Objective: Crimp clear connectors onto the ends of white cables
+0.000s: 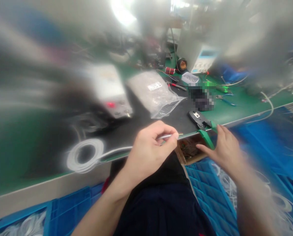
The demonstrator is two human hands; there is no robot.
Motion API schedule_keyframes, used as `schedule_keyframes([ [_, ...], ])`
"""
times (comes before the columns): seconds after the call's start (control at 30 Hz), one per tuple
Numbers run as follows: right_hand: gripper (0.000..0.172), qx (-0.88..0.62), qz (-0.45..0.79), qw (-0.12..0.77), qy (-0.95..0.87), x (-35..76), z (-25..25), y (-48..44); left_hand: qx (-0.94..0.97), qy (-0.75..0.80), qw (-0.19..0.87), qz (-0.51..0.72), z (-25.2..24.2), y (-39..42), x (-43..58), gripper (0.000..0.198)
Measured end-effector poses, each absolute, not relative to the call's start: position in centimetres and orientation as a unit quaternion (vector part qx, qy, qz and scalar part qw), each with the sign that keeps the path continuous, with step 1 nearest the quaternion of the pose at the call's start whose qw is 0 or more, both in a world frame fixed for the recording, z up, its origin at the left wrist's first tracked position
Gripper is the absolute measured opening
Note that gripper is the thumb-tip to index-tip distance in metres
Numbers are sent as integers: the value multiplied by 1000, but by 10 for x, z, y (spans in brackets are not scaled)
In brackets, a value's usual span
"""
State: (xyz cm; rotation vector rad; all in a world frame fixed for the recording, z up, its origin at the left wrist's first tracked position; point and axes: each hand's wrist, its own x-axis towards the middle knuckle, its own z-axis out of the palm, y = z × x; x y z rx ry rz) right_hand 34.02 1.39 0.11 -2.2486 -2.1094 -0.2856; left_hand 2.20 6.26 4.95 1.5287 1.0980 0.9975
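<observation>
My left hand is closed in a pinch near the bench's front edge, gripping a white cable close to its end. A thin, brownish tip pokes out past my thumb and forefinger. From the other side of this hand the cable runs left into a round coil on the bench. My right hand is at the green handles of a black crimping tool, thumb and fingers spread around them. The tool's head rests on the bench and its handles reach over the edge. Whether the fingertips press on the handles is hard to tell.
On the dark mat lie a clear labelled plastic bag and a blurred white device. Red-handled pliers, blue-handled pliers and a small tray are farther back. Below the edge are an open box and blue crates.
</observation>
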Motion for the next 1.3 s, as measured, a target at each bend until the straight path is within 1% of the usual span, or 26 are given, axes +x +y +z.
schedule_keyframes([
  [0.07,109,-744,-79,-2,-664,339,-2,17,627,447,493,404,52,66,31,13],
  [0.13,100,-770,-38,14,-637,332,2,20,624,443,505,400,54,69,40,14],
  [0.27,94,-810,133,178,-543,326,14,18,616,441,523,390,54,73,50,14],
  [0.33,83,-795,218,229,-518,323,17,9,613,447,527,384,53,73,51,15],
  [0.4,67,-750,327,277,-504,313,18,-3,615,448,527,377,52,73,52,15],
  [0.43,62,-716,384,321,-486,306,19,-8,617,449,527,374,52,72,52,15],
  [0.5,60,-605,542,434,-390,287,20,-14,620,449,527,369,52,72,53,14],
  [0.53,60,-561,588,463,-353,277,20,-16,622,449,527,366,52,71,54,14],
  [0.6,57,-510,641,477,-319,259,21,-16,621,450,531,360,51,71,55,13],
  [0.7,48,-492,656,470,-328,241,21,-14,615,439,554,348,48,69,57,12],
  [0.9,31,-515,623,457,-371,230,22,-13,603,445,578,323,46,66,58,11],
  [1.03,24,-572,572,420,-411,229,21,-14,591,439,590,331,47,67,58,10],
  [1.1,21,-590,542,415,-431,230,19,-16,588,437,593,335,46,67,59,10],
  [1.3,16,-591,520,410,-461,232,16,-17,578,430,607,336,43,66,59,11],
])
